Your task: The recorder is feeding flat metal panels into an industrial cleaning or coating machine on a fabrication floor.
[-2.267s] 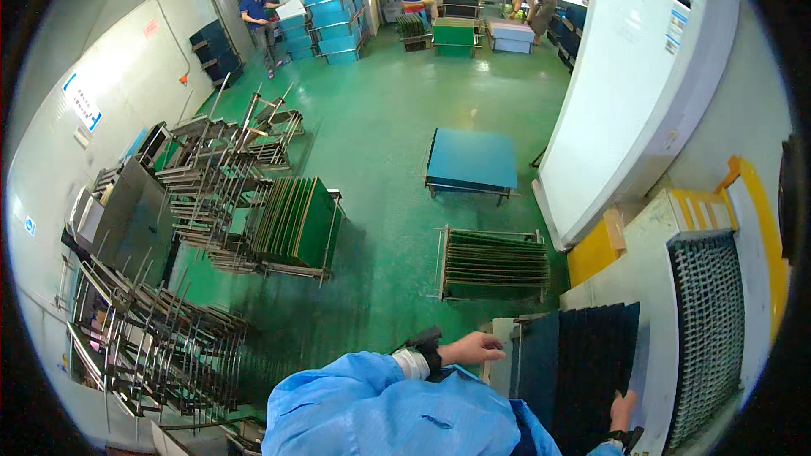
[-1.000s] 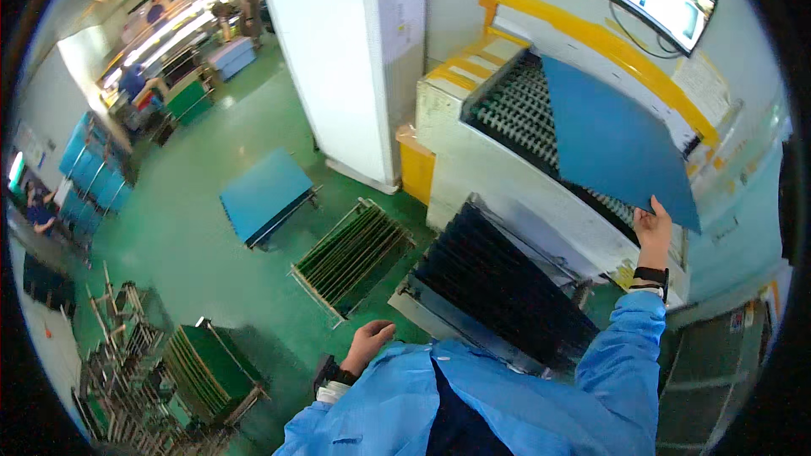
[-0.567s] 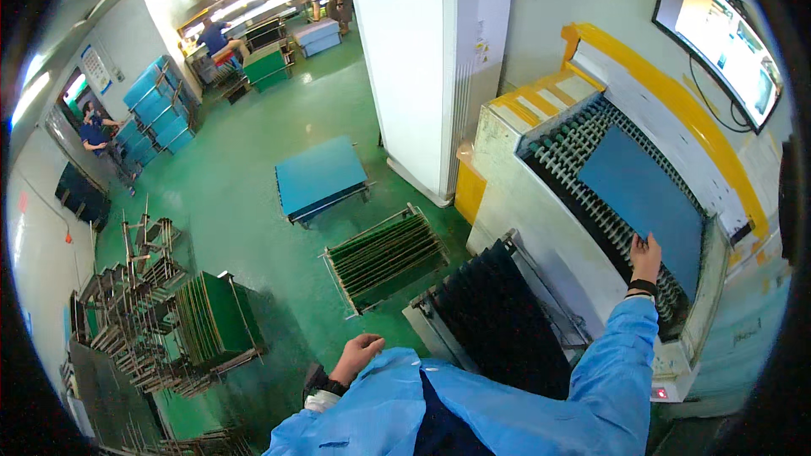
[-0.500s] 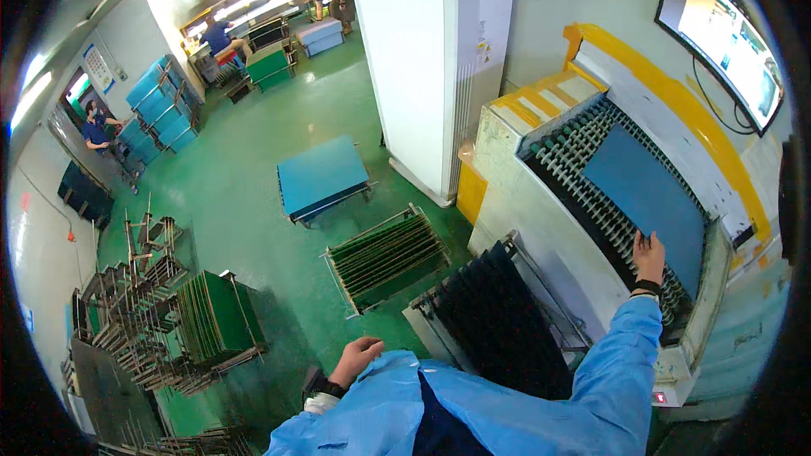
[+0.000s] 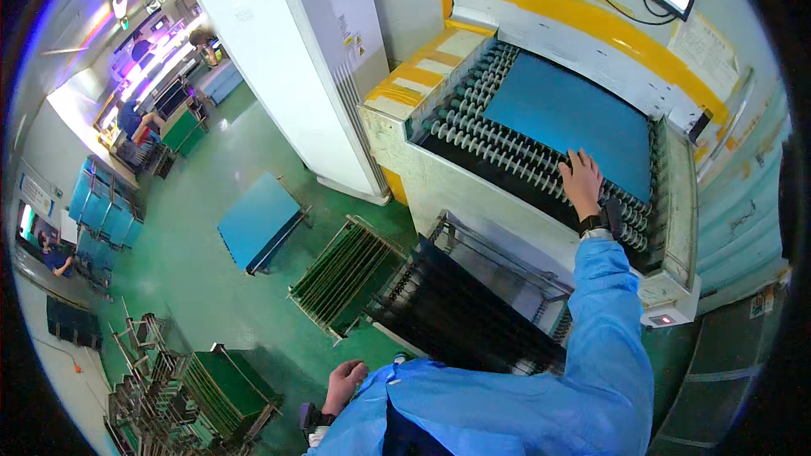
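A flat blue panel point(image 5: 574, 114) lies on the roller conveyor point(image 5: 486, 145) of a machine at the right. My right hand point(image 5: 581, 184) reaches over the rollers with its fingers stretched out, the fingertips at the panel's near edge. Whether they press on the panel I cannot tell. Low in front of my body, my left hand point(image 5: 345, 384) is loosely curled, with nothing visible in it. Between me and the machine stands a rack of upright dark panels point(image 5: 473, 308), which neither hand touches.
Left of the dark rack, another rack point(image 5: 351, 274) holds thin green boards. Beyond it is a low stand topped with a blue sheet point(image 5: 260, 221). A tall white cabinet point(image 5: 287, 59) adjoins the machine. More racks point(image 5: 198, 397) crowd the lower left. Several people work far off.
The view has turned to the right, so the machine sits nearer the middle. My right hand stays at the panel's near edge, its fingers now stretched flatter. The left hand remains low and curled.
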The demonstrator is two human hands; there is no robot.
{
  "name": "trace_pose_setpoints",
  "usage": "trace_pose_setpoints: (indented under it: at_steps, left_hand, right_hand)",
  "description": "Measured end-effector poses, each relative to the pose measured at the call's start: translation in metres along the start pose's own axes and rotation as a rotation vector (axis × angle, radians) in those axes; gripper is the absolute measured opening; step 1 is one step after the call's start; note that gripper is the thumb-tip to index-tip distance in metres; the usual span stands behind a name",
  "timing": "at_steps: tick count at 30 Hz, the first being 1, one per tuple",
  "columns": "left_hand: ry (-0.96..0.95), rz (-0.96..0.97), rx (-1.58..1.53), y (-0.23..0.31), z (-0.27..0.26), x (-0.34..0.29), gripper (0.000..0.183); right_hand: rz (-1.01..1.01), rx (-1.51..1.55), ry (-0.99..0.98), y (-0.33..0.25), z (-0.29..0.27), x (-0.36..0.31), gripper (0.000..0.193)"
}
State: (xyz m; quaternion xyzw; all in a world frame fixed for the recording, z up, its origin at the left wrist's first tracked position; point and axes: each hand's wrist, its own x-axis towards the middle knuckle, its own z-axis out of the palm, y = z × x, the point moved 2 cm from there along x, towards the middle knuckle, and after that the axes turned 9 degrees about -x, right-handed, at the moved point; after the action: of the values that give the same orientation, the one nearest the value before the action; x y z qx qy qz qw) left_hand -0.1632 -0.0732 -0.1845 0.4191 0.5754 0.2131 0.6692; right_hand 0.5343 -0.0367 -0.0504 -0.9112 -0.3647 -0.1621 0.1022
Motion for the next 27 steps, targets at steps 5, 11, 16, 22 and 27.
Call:
trace_pose_setpoints:
  at_steps: [5,11,16,22,27]
  left_hand:
    - [-0.001,0.002,0.022,-0.003,0.001,-0.002,0.037]
    - [0.068,-0.001,0.026,-0.004,0.008,-0.012,0.037]
    - [0.148,-0.015,0.112,0.003,0.009,-0.043,0.038]
    - [0.142,0.044,0.12,-0.011,0.005,-0.031,0.042]
    - [0.185,0.078,0.126,-0.023,0.005,-0.038,0.045]
  right_hand:
    - [0.007,0.005,-0.056,0.005,0.006,0.025,0.051]
    - [0.016,0.0,-0.081,0.005,0.009,0.048,0.055]
    - [-0.19,0.038,-0.039,-0.017,0.011,0.067,0.048]
    - [-0.261,-0.142,-0.067,0.048,0.06,0.101,0.059]
    - [-0.144,-0.142,-0.109,0.012,0.039,0.077,0.06]
